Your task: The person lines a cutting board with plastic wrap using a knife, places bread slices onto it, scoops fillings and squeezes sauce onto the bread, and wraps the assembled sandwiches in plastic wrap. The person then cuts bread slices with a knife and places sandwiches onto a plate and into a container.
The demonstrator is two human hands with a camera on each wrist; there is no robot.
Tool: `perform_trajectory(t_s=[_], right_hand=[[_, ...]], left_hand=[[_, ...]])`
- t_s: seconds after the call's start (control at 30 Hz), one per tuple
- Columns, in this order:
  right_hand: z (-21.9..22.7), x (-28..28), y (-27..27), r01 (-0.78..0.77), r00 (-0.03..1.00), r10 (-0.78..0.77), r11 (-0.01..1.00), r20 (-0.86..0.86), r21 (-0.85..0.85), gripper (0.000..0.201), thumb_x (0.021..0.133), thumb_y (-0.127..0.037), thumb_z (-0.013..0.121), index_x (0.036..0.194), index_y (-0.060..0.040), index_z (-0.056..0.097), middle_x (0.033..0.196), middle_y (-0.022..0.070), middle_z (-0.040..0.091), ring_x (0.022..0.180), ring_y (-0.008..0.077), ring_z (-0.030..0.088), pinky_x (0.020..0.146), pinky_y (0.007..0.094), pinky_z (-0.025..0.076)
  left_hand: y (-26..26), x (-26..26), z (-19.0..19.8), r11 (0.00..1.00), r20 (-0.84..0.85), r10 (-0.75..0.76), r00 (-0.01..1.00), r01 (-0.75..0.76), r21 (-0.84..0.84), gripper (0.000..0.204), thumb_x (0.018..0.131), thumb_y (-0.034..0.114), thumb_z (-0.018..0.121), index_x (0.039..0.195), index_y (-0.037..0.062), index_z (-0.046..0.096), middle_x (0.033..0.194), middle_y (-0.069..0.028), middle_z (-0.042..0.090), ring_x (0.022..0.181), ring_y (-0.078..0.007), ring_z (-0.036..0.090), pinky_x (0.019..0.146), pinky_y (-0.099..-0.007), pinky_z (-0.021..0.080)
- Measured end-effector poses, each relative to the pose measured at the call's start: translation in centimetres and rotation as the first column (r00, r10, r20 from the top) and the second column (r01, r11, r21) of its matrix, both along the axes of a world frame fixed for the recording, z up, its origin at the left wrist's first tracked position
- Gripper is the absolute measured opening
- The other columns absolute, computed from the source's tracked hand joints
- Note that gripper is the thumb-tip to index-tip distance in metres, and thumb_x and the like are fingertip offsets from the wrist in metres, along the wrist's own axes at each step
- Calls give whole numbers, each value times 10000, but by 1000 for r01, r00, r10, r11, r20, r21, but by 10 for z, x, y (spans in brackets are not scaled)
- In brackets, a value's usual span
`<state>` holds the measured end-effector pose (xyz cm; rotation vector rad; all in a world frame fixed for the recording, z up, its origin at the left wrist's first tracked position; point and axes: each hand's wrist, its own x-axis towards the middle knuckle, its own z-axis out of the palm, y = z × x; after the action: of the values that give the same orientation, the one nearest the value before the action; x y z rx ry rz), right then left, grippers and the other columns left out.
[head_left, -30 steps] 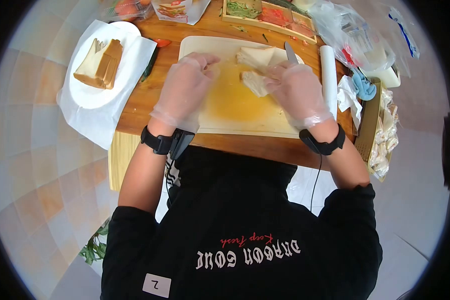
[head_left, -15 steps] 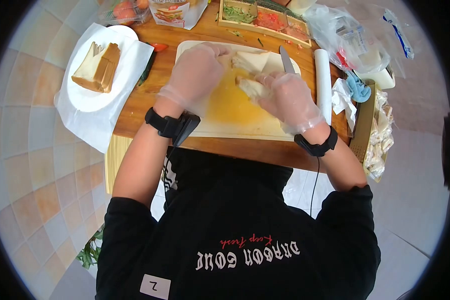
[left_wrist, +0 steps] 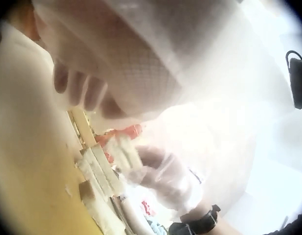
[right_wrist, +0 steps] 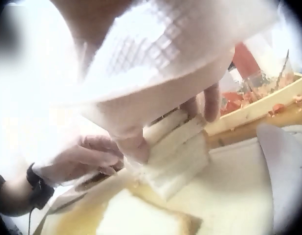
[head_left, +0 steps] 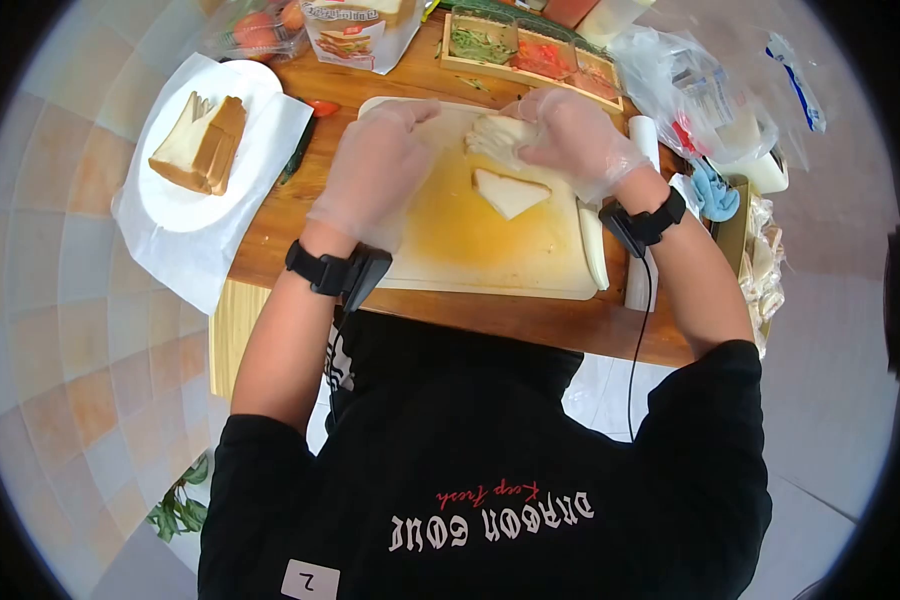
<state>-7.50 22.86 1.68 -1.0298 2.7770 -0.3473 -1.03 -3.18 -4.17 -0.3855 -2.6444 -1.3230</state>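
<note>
My right hand (head_left: 575,140), in a clear plastic glove, grips a stacked sandwich half (right_wrist: 178,152) at the back of the white cutting board (head_left: 450,275). Its thumb presses one side of the layered white bread and the fingers reach the far side. Just below it, a second triangular sandwich half (head_left: 510,195) lies alone on the yellow-stained part of the board. My gloved left hand (head_left: 375,160) hovers over the board's left side, its fingers loosely curled with nothing visible in them. Beside the right hand lies a knife blade (right_wrist: 283,161); in the head view the hand hides it.
Bread slices (head_left: 200,150) stand on a white plate (head_left: 175,210) at the left. Behind the board are a bread bag (head_left: 355,40) and a wooden box of shredded fillings (head_left: 540,55). To the right lie a white roll (head_left: 642,280), plastic bags (head_left: 695,90) and a blue cloth (head_left: 715,190).
My right hand has let go of one sandwich half, now lying on the board, and moved up to grip the other at the back. The left hand has shifted only slightly.
</note>
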Motion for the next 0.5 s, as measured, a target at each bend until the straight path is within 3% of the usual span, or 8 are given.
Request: perform_trajectory(t_s=[0.07, 0.13, 0.2, 0.27, 0.37, 0.5], right_hand=[[-8, -2, 1, -73, 993, 73, 997, -90, 1, 440, 809, -201, 758, 1214, -30, 733, 1144, 188, 720, 1074, 385, 680, 953, 440, 554], [-11, -6, 1, -99, 992, 101, 995, -75, 19, 454, 818, -212, 761, 1231, -27, 722, 1162, 191, 714, 1103, 387, 671, 966, 440, 547], [-5, -6, -7, -124, 990, 126, 992, -66, 33, 469, 827, -223, 765, 1248, -25, 711, 1180, 194, 708, 1131, 389, 661, 978, 441, 540], [4, 3, -16, 50, 996, -68, 964, 62, 260, 518, 833, -237, 782, 1307, -46, 693, 1229, 202, 694, 1172, 375, 650, 1011, 436, 521], [11, 11, -35, 136, 973, -184, 944, 139, 300, 542, 834, -252, 791, 1322, -41, 684, 1194, 211, 706, 1159, 381, 663, 999, 440, 527], [-15, 6, -29, 61, 998, -66, 981, 21, 182, 558, 823, -255, 797, 1323, -36, 681, 1171, 221, 713, 1119, 391, 677, 983, 442, 532]], left_hand=[[-14, 11, 1, 999, 21, 43, 999, -43, -22, 426, 899, 94, 628, 1304, -26, 679, 1240, -222, 715, 1100, -313, 701, 977, -373, 539], [-20, 18, 0, 995, 45, 85, 995, -83, -48, 429, 897, 92, 631, 1308, -22, 678, 1247, -224, 711, 1102, -313, 699, 979, -375, 539], [-22, 22, -2, 990, 12, 140, 990, -141, 33, 397, 842, 79, 658, 1222, -17, 720, 1136, -233, 729, 1064, -381, 692, 957, -430, 540], [-22, 27, -4, 987, 11, 156, 988, -156, 43, 390, 839, 76, 661, 1213, -17, 723, 1133, -236, 727, 1065, -382, 691, 958, -429, 538], [-27, 27, 5, 985, -7, 164, 986, -163, 50, 379, 836, 68, 662, 1201, -15, 726, 1134, -240, 722, 1069, -386, 686, 961, -431, 533], [-31, 33, 11, 988, -69, 141, 988, -136, 69, 368, 845, 65, 654, 1198, -14, 719, 1137, -239, 713, 1080, -398, 674, 966, -439, 526]])
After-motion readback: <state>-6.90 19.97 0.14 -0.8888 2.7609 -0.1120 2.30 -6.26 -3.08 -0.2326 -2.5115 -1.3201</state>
